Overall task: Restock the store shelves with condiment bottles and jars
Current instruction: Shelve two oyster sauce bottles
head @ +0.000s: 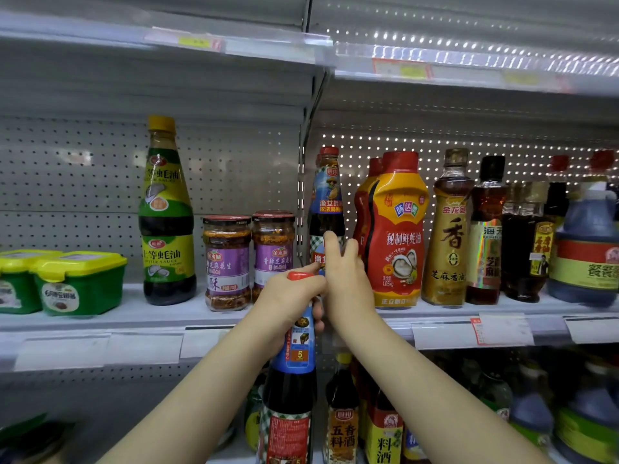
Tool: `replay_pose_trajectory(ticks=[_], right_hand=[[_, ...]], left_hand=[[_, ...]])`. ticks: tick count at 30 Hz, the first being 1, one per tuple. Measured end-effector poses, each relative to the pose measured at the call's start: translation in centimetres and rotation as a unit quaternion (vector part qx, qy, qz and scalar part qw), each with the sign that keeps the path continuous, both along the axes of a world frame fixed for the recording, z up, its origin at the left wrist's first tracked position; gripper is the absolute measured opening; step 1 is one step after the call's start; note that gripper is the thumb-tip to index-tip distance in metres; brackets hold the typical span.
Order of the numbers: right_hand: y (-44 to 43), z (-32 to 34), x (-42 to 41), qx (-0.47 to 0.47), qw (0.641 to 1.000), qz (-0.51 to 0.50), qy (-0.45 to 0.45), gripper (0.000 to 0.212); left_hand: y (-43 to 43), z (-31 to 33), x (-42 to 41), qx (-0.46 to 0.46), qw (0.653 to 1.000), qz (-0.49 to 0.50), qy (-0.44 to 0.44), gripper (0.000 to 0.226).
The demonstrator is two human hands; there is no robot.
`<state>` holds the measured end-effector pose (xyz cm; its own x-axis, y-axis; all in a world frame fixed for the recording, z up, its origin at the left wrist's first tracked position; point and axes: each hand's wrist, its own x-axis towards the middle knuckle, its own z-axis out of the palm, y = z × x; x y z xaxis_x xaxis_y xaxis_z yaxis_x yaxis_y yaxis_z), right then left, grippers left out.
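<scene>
Head view: the left hand [294, 296] curls its fingers round the neck of a dark sauce bottle [291, 380], just below its red cap [299, 275]. The bottle is upright, and its blue-labelled body hangs below the fingers, in front of the shelf edge [134, 323]. Touching that hand on its right, the right hand [348, 279] reaches up with fingers nearly straight. They are laid against the lower body of a matching red-capped oyster sauce bottle [328, 202] that stands on the shelf directly above and behind them. The right thumb is out of sight.

Just right of the right-hand fingers stands a red and yellow squeeze bottle of oyster sauce [397, 229]. Beyond it are a sesame oil bottle [449, 229], further dark bottles and, farthest out, a large dark jug [586, 246].

Just left of the left-hand fingers are two purple-labelled chilli jars [227, 262] side by side. Farther left is a tall oyster sauce bottle with a green and yellow label [167, 212], and well apart at the far left are green tubs with yellow lids [78, 283].

Below both hands, on the lower shelf, stand cooking wine bottles [341, 413], close beside the held bottle's base.
</scene>
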<state>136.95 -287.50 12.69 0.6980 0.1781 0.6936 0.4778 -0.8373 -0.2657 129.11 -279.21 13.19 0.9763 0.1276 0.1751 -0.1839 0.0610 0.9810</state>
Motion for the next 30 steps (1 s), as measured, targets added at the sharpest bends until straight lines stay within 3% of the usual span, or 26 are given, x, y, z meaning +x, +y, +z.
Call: replay_pose_trajectory(ticks=[15,27,30], right_hand=[[0.6,0.7,1.1,-0.017,0.999,-0.002,-0.031,0.056],[-0.4,0.9,-0.1,-0.009,0.999,0.031,-0.011,0.067],[-2.1,0.5,-1.5,0.044,0.991,0.11,-0.058,0.047]], left_hand=[[0.0,-0.1,0.1,-0.002,1.0,0.011,0.015,0.055],[0.0,-0.4,0.2,-0.019,0.999,0.015,0.024,0.053],[0.0,-0.3,0.0,-0.032,0.999,0.008,0.026,0.047]])
